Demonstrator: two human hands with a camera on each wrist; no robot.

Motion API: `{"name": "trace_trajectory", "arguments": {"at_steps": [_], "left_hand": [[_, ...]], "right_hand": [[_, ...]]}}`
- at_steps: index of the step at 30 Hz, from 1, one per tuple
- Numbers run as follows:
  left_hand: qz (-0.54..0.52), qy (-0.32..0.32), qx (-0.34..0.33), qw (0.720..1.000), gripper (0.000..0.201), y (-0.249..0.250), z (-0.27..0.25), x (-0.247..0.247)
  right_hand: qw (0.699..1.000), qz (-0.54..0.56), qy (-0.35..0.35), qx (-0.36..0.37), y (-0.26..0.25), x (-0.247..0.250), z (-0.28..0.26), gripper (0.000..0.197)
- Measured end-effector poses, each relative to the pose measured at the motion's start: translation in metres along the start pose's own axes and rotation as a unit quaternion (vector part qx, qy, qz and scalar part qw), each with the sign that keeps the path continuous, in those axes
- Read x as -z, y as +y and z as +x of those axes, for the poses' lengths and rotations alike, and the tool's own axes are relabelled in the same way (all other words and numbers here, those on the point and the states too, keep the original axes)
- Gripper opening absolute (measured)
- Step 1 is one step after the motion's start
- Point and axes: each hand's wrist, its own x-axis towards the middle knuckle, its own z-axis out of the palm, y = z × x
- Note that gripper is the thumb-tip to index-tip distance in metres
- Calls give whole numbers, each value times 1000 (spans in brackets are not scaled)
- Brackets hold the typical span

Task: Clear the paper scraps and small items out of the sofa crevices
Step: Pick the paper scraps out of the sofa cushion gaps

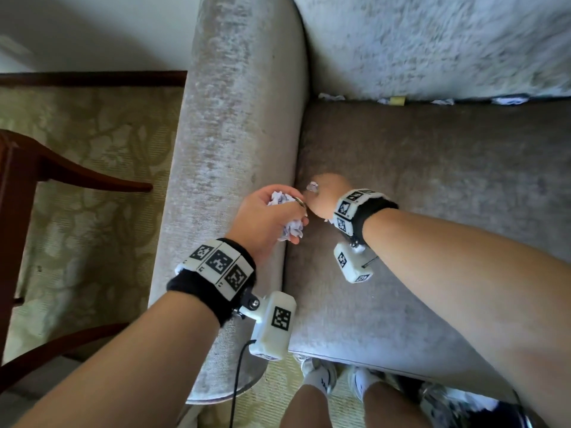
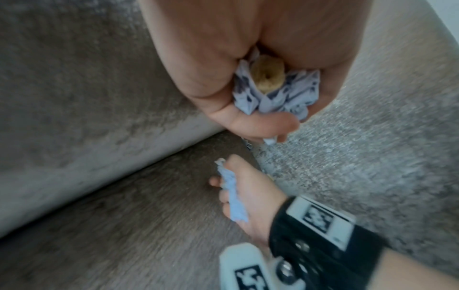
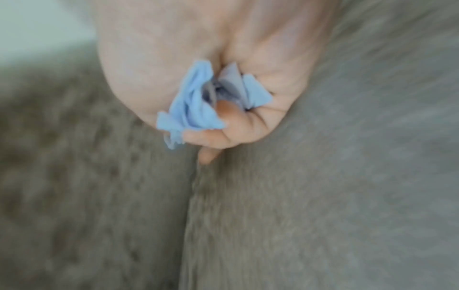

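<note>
My left hand (image 1: 287, 222) hovers over the side crevice (image 1: 292, 168) between the armrest and the seat. It grips a wad of crumpled printed paper scraps (image 1: 282, 200) with a thin gold ring (image 1: 300, 202). The left wrist view shows the same wad (image 2: 280, 98) with a tan round item (image 2: 267, 78) tucked in it. Just to its right, my right hand (image 1: 315, 194) holds a pale paper scrap (image 1: 312, 186) at the crevice. In the right wrist view its curled fingers (image 3: 223, 135) grip light blue scraps (image 3: 193, 106). More scraps (image 1: 332, 96) and a small yellow piece (image 1: 397, 101) sit in the back crevice.
The wide grey armrest (image 1: 234, 143) runs along the left of the seat cushion (image 1: 432, 186), with the back cushion (image 1: 432, 41) beyond. A dark wooden chair (image 1: 37, 168) stands on patterned carpet at the left. My feet (image 1: 321, 378) are in front of the sofa.
</note>
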Motion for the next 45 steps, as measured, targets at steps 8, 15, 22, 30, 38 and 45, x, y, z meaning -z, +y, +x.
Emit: {"name": "trace_trajectory", "arguments": {"at_steps": [8, 15, 22, 30, 38, 45], "left_hand": [[37, 25, 7, 999, 15, 27, -5, -19], [68, 24, -17, 997, 25, 74, 4, -34], [84, 10, -25, 996, 15, 107, 45, -39], [105, 2, -21, 994, 16, 139, 97, -17], [132, -27, -50, 990, 16, 166, 143, -13], [124, -73, -59, 988, 18, 174, 158, -11]], "right_hand": [[919, 385, 75, -35, 43, 61, -50, 29], [898, 427, 69, -77, 47, 108, -51, 25], [871, 453, 42, -186, 45, 137, -13, 41], [885, 425, 55, -181, 27, 118, 49, 27], [843, 450, 140, -259, -3, 112, 122, 36], [841, 404, 185, -310, -14, 99, 157, 36]]}}
